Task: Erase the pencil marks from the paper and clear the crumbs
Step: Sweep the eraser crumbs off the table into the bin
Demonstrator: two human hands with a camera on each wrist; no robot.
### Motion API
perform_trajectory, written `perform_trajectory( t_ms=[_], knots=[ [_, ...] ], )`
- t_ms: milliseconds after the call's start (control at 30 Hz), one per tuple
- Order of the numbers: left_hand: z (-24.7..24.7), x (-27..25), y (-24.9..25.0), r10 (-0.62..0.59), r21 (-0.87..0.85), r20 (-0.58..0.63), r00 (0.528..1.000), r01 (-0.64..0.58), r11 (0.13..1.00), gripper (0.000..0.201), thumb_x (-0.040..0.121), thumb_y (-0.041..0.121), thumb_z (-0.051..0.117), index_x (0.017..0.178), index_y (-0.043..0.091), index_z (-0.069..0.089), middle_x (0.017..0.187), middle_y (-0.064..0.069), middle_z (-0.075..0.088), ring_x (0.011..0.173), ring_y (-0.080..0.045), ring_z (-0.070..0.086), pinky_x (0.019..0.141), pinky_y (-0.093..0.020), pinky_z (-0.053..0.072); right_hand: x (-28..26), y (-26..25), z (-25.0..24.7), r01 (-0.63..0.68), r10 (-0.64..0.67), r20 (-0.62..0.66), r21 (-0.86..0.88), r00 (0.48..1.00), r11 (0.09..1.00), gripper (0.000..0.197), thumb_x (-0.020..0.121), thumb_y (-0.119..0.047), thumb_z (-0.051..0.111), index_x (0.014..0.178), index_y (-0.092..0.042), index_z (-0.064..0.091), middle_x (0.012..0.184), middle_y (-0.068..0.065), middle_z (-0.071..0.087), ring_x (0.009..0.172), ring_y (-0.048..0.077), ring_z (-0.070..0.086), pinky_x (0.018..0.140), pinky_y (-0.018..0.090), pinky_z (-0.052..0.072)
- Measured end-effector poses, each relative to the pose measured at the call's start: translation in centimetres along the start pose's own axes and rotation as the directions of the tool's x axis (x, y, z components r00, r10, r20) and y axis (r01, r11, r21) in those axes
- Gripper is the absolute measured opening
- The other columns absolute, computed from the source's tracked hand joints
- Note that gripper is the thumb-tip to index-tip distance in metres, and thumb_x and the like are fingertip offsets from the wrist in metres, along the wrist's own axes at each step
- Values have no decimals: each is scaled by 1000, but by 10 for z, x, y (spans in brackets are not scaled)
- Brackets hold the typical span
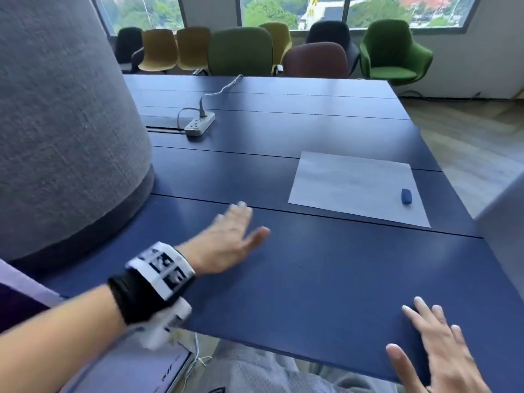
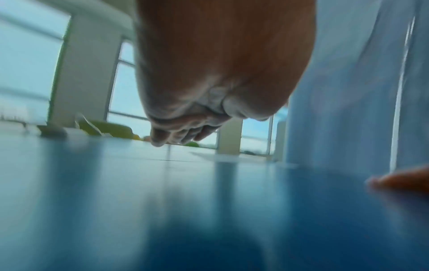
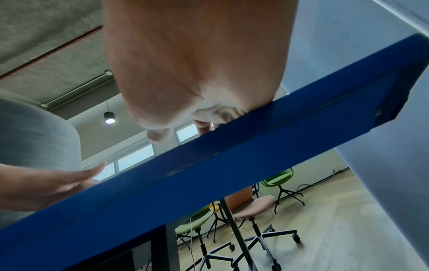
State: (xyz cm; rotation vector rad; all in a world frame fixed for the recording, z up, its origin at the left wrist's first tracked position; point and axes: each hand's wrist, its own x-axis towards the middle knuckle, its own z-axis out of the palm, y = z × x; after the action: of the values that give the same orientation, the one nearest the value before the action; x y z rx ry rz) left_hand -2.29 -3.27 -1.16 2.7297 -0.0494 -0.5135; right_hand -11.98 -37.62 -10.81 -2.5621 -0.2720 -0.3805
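Lying lengthwise front-to-back on paper (image 1: 351, 182): eraser (image 1: 406, 196)

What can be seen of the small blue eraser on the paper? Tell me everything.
The small dark blue eraser is a rounded oblong block, matte and rubbery in look. It lies flat near the right edge of the white sheet of paper, toward its near corner, on the dark blue table. Only the paper touches it; both hands are well away, nearer the person. No wear or crumbs can be made out.

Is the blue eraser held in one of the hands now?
No, the blue eraser lies on the paper, while the left hand and right hand are open and apart from it.
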Motion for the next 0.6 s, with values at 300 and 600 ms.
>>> perform_trajectory(
  t_ms=[300, 600],
  knots=[
    [-2, 35, -26, -96, 318, 158, 983, 42, 947, 141, 38, 97, -21, 148, 9, -27, 153, -12, -36, 140, -21, -35, 117, -40, -17, -6, -13, 2, 15, -12, 19, -180, 1000, 983, 80, 85, -76, 24, 133, -15, 45, 144, 15, 47, 142, 22, 26, 115, 37, 18],
    [68, 27, 132, 299, 204, 407, 863, -405, 891, 98, 80, 74, 3, 150, 11, -23, 153, -6, -36, 136, -15, -39, 116, -39, -20, -9, -14, -3, 2, 9, 56, -196, 998, 981, 82, 83, -78, 26, 135, -17, 44, 146, 14, 45, 140, 25, 30, 115, 37, 18]
  ],
)
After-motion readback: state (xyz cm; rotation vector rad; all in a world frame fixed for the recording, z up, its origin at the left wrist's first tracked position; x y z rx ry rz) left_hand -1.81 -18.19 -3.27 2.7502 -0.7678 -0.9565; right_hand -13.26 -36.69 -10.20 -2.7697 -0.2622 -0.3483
